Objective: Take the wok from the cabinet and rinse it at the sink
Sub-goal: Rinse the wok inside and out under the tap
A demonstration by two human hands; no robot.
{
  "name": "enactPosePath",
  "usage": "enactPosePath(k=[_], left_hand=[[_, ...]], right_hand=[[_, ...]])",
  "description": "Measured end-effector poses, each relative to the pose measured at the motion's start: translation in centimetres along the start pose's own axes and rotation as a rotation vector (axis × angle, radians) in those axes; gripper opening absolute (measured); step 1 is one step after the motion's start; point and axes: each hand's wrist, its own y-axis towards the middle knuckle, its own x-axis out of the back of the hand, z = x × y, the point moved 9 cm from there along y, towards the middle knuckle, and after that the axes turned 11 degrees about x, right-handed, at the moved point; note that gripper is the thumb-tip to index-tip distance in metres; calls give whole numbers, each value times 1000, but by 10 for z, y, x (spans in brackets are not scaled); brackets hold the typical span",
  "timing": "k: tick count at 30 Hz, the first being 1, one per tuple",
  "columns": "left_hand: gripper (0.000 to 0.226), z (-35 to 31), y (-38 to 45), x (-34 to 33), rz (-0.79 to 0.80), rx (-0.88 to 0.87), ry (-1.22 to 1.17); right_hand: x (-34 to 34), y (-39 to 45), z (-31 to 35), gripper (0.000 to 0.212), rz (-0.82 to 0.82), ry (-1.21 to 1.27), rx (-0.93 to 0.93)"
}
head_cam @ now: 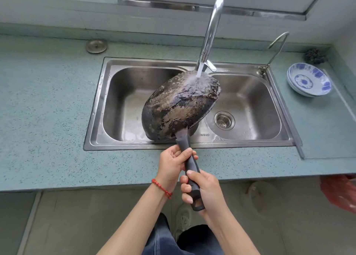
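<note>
The wok (179,104) hung in the middle of the frame, turned bottom-up and tilted over the divider of the double sink (96,104), its far edge under the running faucet (210,33). Water (199,73) broke on the scorched, patchy underside. I judged it stiff metal and fairly heavy, front-loaded, and slick where wet, so the long dark handle (189,164) was the only sound place to hold. My left hand (173,164) was wrapped around the handle's upper part, my right hand (204,191) clamped near its end, both closed tight. Off to the right of the frame, blue-patterned bowls (309,81) sat on the counter (48,120), well apart.
</note>
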Motion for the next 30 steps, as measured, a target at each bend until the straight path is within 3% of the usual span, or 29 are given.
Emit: enactPosePath(k=[12, 23, 26, 30], left_hand=[[11, 4, 5, -6, 23, 34, -65], [9, -3, 0, -3, -3, -10, -136], [12, -5, -1, -3, 32, 10, -230], [16, -8, 1, -2, 51, 44, -269]], right_hand=[[8, 5, 6, 14, -24, -144, 54], [1, 8, 4, 1, 93, -4, 24], [-4, 9, 0, 13, 133, 42, 17], [-8, 10, -4, 12, 177, 76, -7]])
